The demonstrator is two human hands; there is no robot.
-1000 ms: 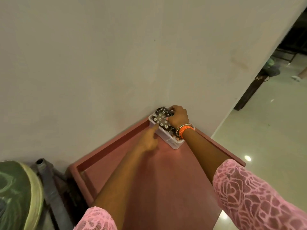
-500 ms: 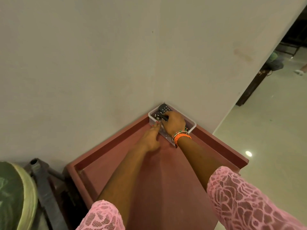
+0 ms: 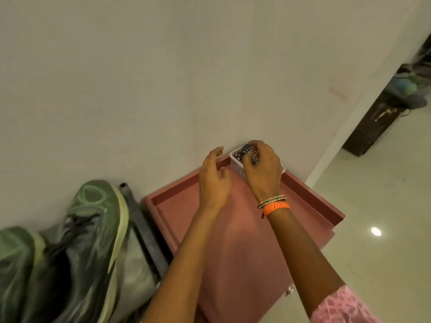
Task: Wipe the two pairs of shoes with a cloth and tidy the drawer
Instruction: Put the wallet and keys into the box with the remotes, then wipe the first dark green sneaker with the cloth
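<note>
Overhead, a plain matte wall [image 3: 140,78] fills most of the view; it meets a glossy pale tile floor [image 3: 377,206] off to the right of the right hand.

Drawer [image 3: 310,197]: pink-red, flat matte bottom, low straight rim, rectangular. It is pulled out from below the person, and its long axis runs from the forearms away toward the wall, with the far corner just past both hands.

Shoes [image 3: 93,229]: a pair of green sneakers with pale yellowish soles and dark laces, well to the left of the left hand and nearer the camera, outside the drawer. Soft mesh-like uppers, somewhat blurred. Their toes point away, toward the wall, roughly parallel to the drawer's left side. A dark metal bar [image 3: 142,224] lies between the shoes and the drawer rim.

Box [image 3: 235,159]: small, clear or whitish plastic, rectangular, set in the drawer's far corner against the wall, directly under the right hand. Dark small items with pale spots sit inside; too small to identify.

Right hand [image 3: 263,169]: over the box, fingers curled down onto the dark contents, apparently pinching one of them. Thin beaded bangles and an orange braided band [image 3: 275,207] ring the wrist; a pink lace sleeve [image 3: 345,306] shows at the lower right.

Left hand [image 3: 213,178]: just left of the box, beside it but not clearly touching, fingers loosely bent and apart, holding nothing.
</note>
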